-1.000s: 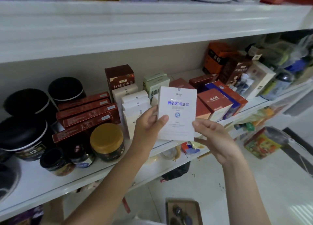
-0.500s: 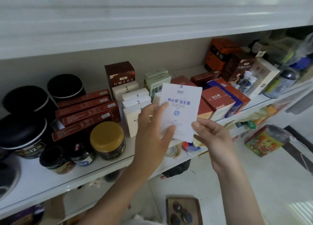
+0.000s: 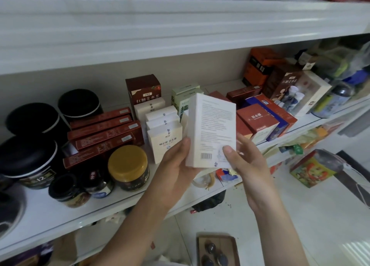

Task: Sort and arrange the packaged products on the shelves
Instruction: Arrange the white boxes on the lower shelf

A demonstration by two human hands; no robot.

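A white product box [image 3: 212,125] is held upright in front of the middle shelf [image 3: 66,211], its printed back with small text and a barcode facing me. My left hand [image 3: 176,163] grips its lower left edge from below. My right hand [image 3: 243,161] holds its lower right corner, thumb on the back face. Just left of it a row of matching cream boxes [image 3: 163,131] stands on the shelf. Behind that row is a brown tea box [image 3: 144,91].
Long red boxes [image 3: 104,133] lie stacked at left, with black tins [image 3: 30,157] and a yellow-lidded jar [image 3: 128,165] near the shelf front. Red and blue boxes [image 3: 264,119] crowd the right side. A colourful tin [image 3: 314,169] and a wooden tray [image 3: 218,249] are on the floor below.
The white box has been turned around: its front with blue lettering faced me before, now the back with the barcode does. Both hands have shifted their hold to its lower edge.
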